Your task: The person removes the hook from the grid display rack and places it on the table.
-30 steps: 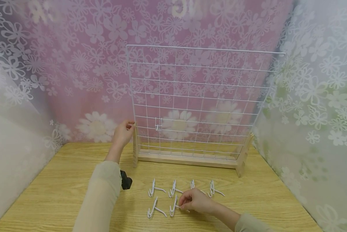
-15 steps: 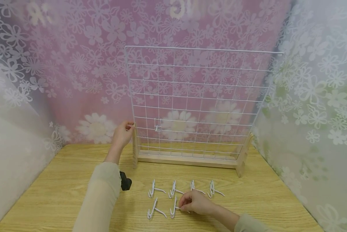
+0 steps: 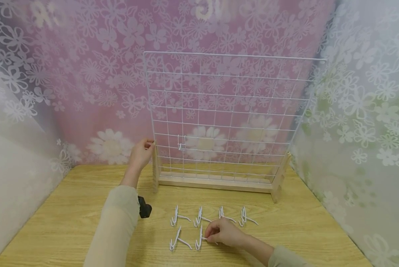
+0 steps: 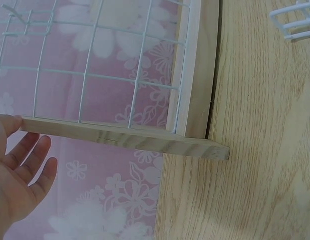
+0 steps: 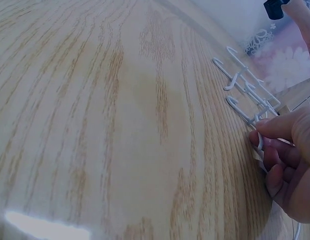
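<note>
My left hand [image 3: 140, 154] is at the upper end of the wooden stand's left upright [image 3: 155, 167]. In the left wrist view, its thumb and a finger pinch that upright's end, the other fingers spread apart. A white wire grid panel [image 3: 232, 109] stands upright in the stand, with a single white hook [image 3: 180, 144] hung low on its left side. My right hand [image 3: 227, 233] pinches the prong of a white wire hook [image 3: 198, 241] in the front row on the table. In the right wrist view, thumb and fingertips close on this hook [image 5: 237, 107]; part of it is hidden behind them.
Another hook [image 3: 179, 240] lies left of the held one. Behind runs a row of several hooks, the rightmost hook [image 3: 246, 218] beyond my right hand. A black device [image 3: 144, 208] shows at my left sleeve. Flowered cloth walls [image 3: 102, 85] enclose the wooden table [image 3: 69, 222].
Both hands keep their places on the upright and the hook. The hook under my right hand has tilted slightly more upright.
</note>
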{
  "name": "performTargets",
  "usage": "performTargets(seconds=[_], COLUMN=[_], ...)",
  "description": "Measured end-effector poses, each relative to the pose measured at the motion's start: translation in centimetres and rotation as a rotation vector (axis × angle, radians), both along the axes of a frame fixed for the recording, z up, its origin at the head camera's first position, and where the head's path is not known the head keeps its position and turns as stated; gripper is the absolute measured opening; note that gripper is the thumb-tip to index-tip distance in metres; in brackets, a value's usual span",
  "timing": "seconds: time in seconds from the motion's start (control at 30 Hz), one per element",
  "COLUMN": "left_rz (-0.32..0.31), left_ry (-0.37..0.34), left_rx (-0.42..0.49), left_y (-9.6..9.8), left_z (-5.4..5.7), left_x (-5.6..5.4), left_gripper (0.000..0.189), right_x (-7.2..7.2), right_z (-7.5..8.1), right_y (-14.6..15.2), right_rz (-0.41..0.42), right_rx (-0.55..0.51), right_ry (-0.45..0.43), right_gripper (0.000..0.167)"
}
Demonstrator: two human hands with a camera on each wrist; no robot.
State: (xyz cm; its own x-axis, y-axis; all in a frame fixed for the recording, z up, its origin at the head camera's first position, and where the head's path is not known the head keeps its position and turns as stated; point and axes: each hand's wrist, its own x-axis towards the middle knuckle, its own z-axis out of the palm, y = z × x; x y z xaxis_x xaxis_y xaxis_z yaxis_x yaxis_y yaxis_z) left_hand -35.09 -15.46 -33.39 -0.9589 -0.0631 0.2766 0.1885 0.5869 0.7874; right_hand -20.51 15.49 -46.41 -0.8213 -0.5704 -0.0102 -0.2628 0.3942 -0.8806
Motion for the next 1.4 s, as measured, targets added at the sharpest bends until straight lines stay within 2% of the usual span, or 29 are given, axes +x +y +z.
performTargets(seconds=[0.3,0.53,0.67,1.2,1.4], left_rz=[-0.003,-0.004,-0.004,-0.007,-0.005], left_ry=[0.012,0.021,0.022,0.006,0.007], left_rx=[0.001,-0.009,-0.008,-0.004,0.002], left_y=[0.0,0.0,0.0,-0.1,-0.2], left_z=[0.2,0.2,0.1,-0.1,-0.1], left_x=[-0.1,-0.2,-0.1,0.0,-0.1], left_gripper=[0.032,0.032,0.032,0.032,0.033], right_x=[-0.2,-0.1,-0.1,-1.9,-2.5], right_z=[0.3,1.2,1.7,3.6,4.7], right_y=[0.0,-0.1,-0.1,0.1,-0.2], right_rz=[0.015,0.028,0.013,-0.023,-0.047], right_rx=[0.032,0.017,0.023,-0.014,0.003], right_ry=[0.031,-0.011,0.003,0.001,0.032], right_gripper=[0.004,0.005,0.005,0.014,0.016])
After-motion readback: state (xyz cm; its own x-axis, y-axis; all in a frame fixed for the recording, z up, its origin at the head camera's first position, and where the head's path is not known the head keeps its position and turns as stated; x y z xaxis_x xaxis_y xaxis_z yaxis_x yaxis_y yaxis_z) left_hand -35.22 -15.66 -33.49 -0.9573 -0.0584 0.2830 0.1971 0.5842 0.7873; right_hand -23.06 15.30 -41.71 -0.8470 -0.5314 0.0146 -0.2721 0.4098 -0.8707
